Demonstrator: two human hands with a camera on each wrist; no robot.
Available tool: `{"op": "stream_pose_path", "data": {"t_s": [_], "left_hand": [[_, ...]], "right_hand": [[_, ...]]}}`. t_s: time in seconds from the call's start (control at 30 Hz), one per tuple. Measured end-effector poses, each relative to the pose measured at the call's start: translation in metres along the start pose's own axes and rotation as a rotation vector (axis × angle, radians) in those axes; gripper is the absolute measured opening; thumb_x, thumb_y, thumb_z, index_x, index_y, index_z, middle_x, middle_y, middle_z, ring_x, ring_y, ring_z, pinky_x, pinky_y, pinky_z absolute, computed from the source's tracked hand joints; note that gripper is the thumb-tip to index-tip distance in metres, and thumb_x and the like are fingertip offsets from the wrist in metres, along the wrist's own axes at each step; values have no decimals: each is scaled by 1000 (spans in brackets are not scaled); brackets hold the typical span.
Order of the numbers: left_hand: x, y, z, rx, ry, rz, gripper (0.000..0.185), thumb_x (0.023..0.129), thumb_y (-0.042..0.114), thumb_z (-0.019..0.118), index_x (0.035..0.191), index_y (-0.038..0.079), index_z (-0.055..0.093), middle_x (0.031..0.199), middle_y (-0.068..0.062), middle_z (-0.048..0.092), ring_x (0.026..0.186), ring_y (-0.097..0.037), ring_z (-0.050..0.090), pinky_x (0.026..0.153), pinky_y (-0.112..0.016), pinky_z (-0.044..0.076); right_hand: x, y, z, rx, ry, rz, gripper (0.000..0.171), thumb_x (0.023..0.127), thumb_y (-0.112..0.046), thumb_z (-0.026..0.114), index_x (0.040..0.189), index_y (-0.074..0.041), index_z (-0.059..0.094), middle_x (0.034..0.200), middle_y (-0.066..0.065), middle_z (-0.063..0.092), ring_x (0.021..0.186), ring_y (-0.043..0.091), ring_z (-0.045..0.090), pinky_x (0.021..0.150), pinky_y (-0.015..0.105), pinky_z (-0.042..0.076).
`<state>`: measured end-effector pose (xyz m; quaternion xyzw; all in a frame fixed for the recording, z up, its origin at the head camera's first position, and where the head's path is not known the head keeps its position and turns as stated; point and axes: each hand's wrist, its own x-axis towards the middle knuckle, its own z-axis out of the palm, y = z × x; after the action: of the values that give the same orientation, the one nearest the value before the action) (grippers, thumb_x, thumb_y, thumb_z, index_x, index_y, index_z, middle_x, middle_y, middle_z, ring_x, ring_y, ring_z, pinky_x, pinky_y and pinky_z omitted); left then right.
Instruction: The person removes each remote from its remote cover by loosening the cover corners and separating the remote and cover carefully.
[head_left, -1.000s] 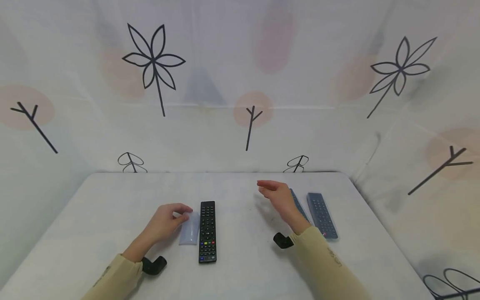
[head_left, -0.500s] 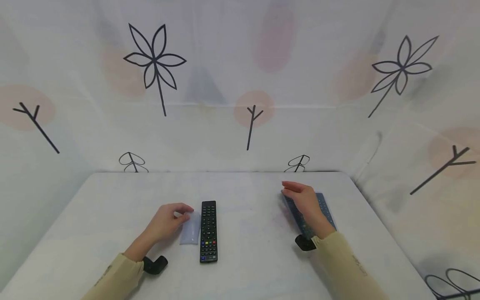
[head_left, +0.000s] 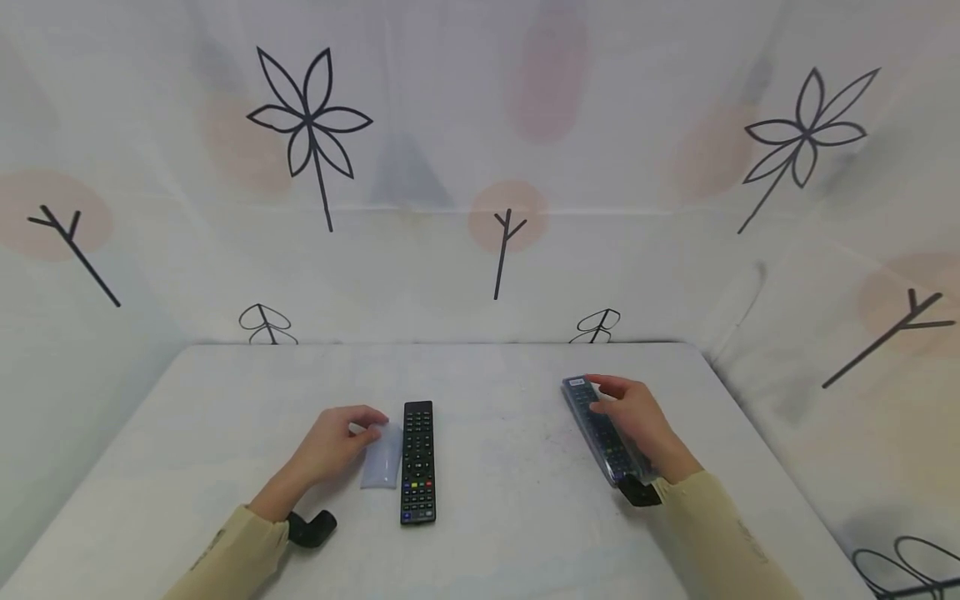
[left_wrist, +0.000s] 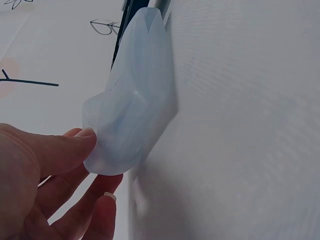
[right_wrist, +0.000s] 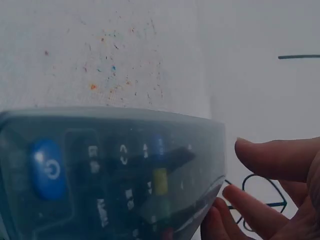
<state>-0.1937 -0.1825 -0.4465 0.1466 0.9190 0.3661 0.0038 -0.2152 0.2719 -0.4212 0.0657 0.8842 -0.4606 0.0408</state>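
My left hand pinches the near end of a limp, translucent bluish sleeve between thumb and fingers. Next to it a black remote control with coloured buttons lies lengthwise on the table. At the right, my right hand is over a second remote control in a clear cover. Its thumb and index finger overlap the upper part of that remote in the head view. In the right wrist view this remote shows a blue power button, and a gap shows between it and the thumb. The other covered remote is hidden behind the right hand.
The white table has its back edge against a patterned cloth that also hangs at both sides. Small coloured specks mark the table near the covered remote. Black wrist cameras sit by both sleeves.
My right hand has moved right, from left of the covered remotes to over them. The right-hand one, seen before, is now hidden. My left hand stays in place with the sleeve.
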Motion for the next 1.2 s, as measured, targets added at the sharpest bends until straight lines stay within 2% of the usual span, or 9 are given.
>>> {"op": "stream_pose_path", "data": {"t_s": [0.17, 0.33, 0.43, 0.63, 0.87, 1.03, 1.2], "left_hand": [[0, 1, 0, -2, -5, -7, 19, 92, 6, 70, 109, 13, 73, 111, -1, 71, 107, -23, 64, 85, -40, 54], [-1, 1, 1, 6, -7, -7, 18, 92, 7, 70, 108, 13, 73, 111, -1, 71, 107, -22, 64, 85, -40, 54], [-1, 0, 1, 8, -7, -3, 18, 92, 7, 70, 109, 13, 73, 111, -1, 71, 106, -22, 65, 85, -40, 54], [0, 0, 0, 5, -4, 13, 18, 92, 7, 70, 108, 13, 73, 111, -1, 71, 107, -22, 65, 84, -41, 55], [-1, 2, -2, 25, 3, -5, 18, 92, 9, 71, 109, 14, 73, 111, -1, 71, 106, -22, 65, 84, -41, 55], [-2, 3, -2, 43, 17, -16, 16, 91, 9, 72, 107, 12, 73, 107, -1, 72, 102, -22, 66, 82, -40, 55], [-3, 5, -4, 46, 31, -34, 15, 90, 9, 73, 104, 12, 74, 104, 1, 73, 98, -20, 65, 80, -39, 54]], "right_hand": [[3, 7, 2, -35, -44, -19, 59, 90, 4, 65, 146, -7, 50, 148, 26, 43, 134, 44, 42, 106, 59, 36], [7, 8, 5, -87, -66, 5, 69, 90, 4, 65, 152, -11, 40, 147, 28, 43, 131, 44, 44, 104, 59, 38], [8, 6, 6, -108, -75, 32, 73, 89, 1, 67, 154, -8, 35, 144, 29, 45, 128, 43, 46, 103, 59, 38], [7, 0, 5, -156, -69, 69, 60, 90, -3, 69, 144, 5, 45, 137, 29, 51, 119, 40, 54, 97, 55, 44], [5, -3, 5, -166, -74, 77, 53, 92, -7, 67, 142, 0, 51, 137, 27, 52, 117, 38, 55, 93, 53, 46], [3, -3, 7, -132, -105, 51, 53, 91, -8, 68, 142, -5, 53, 136, 26, 53, 118, 38, 55, 94, 52, 45], [-1, -5, 11, -2, -130, 23, 54, 91, -7, 68, 142, -6, 53, 137, 24, 53, 115, 34, 55, 92, 45, 46]]}}
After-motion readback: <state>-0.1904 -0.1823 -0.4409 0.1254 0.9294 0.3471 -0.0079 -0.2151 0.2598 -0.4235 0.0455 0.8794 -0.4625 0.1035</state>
